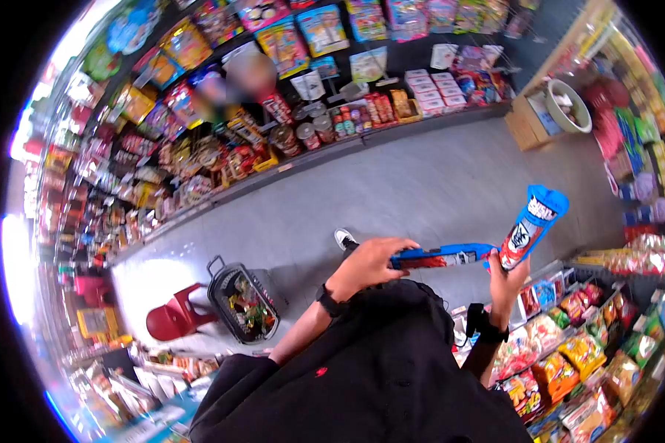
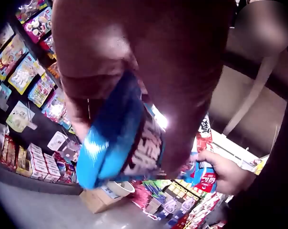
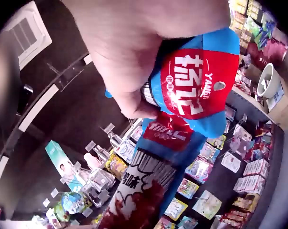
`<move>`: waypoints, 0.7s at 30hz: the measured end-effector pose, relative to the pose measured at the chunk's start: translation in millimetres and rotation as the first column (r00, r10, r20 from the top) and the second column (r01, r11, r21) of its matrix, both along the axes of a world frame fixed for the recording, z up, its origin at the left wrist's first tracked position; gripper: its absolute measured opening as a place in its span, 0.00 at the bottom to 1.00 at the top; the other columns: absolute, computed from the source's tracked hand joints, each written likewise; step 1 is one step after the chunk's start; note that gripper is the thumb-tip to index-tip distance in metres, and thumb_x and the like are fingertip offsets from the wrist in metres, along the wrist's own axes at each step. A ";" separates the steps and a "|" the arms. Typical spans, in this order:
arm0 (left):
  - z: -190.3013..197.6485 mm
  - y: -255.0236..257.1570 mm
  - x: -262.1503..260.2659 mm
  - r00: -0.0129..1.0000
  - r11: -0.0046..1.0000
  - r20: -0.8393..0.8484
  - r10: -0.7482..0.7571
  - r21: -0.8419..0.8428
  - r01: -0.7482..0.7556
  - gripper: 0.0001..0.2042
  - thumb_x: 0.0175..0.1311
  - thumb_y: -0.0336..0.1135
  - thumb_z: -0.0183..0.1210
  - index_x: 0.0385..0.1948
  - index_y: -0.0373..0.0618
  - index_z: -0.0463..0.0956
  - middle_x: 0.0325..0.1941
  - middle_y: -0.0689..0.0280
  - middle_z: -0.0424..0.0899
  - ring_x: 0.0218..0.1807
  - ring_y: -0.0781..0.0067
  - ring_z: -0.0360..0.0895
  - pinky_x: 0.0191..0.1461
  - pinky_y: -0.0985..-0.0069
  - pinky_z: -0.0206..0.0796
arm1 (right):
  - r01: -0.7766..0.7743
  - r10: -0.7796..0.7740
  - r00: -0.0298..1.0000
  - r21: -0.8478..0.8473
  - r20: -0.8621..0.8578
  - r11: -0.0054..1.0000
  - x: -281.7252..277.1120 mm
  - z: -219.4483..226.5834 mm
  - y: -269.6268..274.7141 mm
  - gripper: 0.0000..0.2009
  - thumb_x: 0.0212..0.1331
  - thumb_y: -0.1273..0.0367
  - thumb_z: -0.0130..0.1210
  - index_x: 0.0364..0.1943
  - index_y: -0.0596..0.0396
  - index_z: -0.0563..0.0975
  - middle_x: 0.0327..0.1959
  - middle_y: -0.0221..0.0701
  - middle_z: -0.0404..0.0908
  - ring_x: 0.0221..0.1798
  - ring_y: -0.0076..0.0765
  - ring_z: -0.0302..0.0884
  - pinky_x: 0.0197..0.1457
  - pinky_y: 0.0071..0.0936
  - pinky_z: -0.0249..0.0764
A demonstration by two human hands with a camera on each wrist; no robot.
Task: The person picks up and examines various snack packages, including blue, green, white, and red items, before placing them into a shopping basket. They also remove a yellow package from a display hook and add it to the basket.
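Note:
My left hand (image 1: pixel 371 264) grips one end of a long blue and red snack packet (image 1: pixel 451 256), which lies roughly level between my two hands. In the left wrist view its shiny blue end (image 2: pixel 113 148) sticks out beneath the fingers. My right hand (image 1: pixel 507 282) holds a second blue snack packet (image 1: pixel 526 227), tilted upward with its crimped blue top away from me. The level packet's other end also sits at the right hand's fingers. In the right wrist view, the two packets cross under that hand (image 3: pixel 129 52), the upper one with a red label (image 3: pixel 191 88).
A black shopping basket (image 1: pixel 244 303) with goods stands on the grey floor, beside a dark red stool (image 1: pixel 181 314). Shelves with hanging snack bags (image 1: pixel 321 33) line the far side. Bagged snacks (image 1: pixel 558 373) fill a shelf at my right. A cardboard box (image 1: pixel 524 125) stands beyond.

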State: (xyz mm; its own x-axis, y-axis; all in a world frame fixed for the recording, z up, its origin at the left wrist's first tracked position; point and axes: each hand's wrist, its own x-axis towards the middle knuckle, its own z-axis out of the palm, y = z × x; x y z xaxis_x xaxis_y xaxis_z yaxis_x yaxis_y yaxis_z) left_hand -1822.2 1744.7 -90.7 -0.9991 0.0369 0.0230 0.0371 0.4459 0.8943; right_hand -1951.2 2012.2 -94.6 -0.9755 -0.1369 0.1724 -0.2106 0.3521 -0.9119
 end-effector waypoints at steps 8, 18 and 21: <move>-18.2 19.4 25.0 0.958 0.985 0.229 -0.174 0.044 0.168 0.31 0.50 0.33 0.65 0.60 0.41 0.67 0.54 0.50 0.78 0.56 0.47 0.74 0.59 0.60 0.67 | -0.325 0.323 0.946 0.098 0.035 0.941 2.1 11.2 -19.7 0.18 0.47 0.74 0.65 0.43 0.61 0.74 0.31 0.37 0.84 0.32 0.32 0.82 0.39 0.30 0.77; -28.5 4.0 50.6 0.955 0.990 0.279 -0.098 -0.067 0.122 0.23 0.55 0.30 0.62 0.54 0.42 0.67 0.42 0.50 0.81 0.46 0.46 0.78 0.48 0.58 0.69 | -0.525 0.526 0.841 -0.042 0.126 0.850 7.7 9.2 -49.6 0.18 0.50 0.73 0.66 0.45 0.62 0.73 0.34 0.36 0.86 0.35 0.32 0.84 0.39 0.29 0.78; -30.3 -4.9 51.8 0.941 0.991 0.320 -0.112 -0.027 0.128 0.23 0.56 0.31 0.63 0.54 0.42 0.67 0.39 0.52 0.81 0.43 0.48 0.78 0.47 0.61 0.69 | -0.447 0.484 0.861 -0.221 0.156 0.867 12.1 4.5 -51.9 0.19 0.55 0.74 0.65 0.50 0.64 0.72 0.42 0.34 0.84 0.38 0.25 0.80 0.39 0.26 0.79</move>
